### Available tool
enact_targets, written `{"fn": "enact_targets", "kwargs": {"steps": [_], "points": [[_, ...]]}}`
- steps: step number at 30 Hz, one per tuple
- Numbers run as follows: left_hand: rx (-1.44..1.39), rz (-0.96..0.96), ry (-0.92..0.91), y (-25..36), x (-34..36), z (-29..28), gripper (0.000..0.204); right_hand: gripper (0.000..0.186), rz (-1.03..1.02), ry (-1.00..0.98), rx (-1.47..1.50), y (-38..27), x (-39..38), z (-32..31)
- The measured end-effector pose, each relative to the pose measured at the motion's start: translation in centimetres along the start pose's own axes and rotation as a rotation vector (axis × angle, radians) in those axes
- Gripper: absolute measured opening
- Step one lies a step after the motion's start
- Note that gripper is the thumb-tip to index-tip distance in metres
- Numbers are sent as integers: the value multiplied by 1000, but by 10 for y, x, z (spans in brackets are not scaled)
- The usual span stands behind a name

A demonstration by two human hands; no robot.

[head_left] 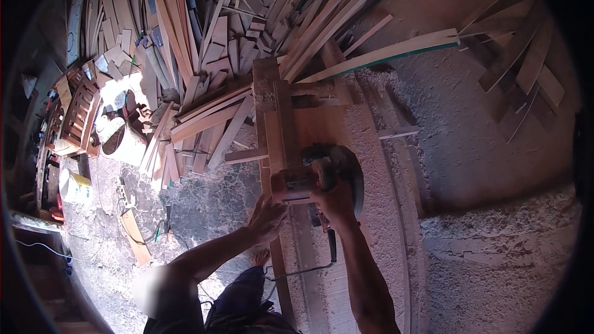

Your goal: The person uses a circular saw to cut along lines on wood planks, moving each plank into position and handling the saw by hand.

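My right hand is closed round the handle of a handheld circular saw, with its motor body pointing left and its dark round guard on the right. The saw rests on a wooden workpiece lying on the dusty bench. Just below the motor, my left hand grips the left edge of a long wooden board; its fingertips are partly hidden in shade. The blade cannot be seen. A dark power cord runs from the saw's rear, down and left over the bench.
Beyond the bench lies a large heap of planks and offcuts. On the left floor stand a white bucket and a white sack-like container. A plank piece lies near cords. More boards lean at the right. Sawdust covers the floor.
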State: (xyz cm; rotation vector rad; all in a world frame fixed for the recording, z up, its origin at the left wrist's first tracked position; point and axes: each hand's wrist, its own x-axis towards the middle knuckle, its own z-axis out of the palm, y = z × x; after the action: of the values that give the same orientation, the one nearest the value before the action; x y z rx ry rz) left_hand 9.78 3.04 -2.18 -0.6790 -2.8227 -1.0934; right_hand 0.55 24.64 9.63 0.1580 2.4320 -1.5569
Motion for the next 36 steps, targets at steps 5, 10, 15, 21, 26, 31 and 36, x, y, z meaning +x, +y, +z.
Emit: {"fn": "enact_targets", "kwargs": {"steps": [5, 10, 15, 21, 26, 31, 36], "points": [[215, 1, -98, 14, 8, -8, 61, 59, 7, -3, 10, -12, 11, -4], [195, -30, -117, 4, -2, -4, 74, 56, 28, -45, 46, -28, 26, 3], [153, -64, -176, 13, 6, -12, 71, 33, -20, -37, 181, -44, 37, 5], [196, -54, -155, 7, 1, -7, 70, 55, -8, -44, 38, -48, 60, 7], [217, -79, -185, 9, 4, -5, 68, 53, 8, -33, 47, -56, 76, 9], [218, -91, -179, 5, -1, -1, 70, 48, -28, -59, 134, -63, 91, 14], [220, -95, -233, 16, 11, -16, 67, 46, -9, -24, 112, -65, 105, 15]]}}
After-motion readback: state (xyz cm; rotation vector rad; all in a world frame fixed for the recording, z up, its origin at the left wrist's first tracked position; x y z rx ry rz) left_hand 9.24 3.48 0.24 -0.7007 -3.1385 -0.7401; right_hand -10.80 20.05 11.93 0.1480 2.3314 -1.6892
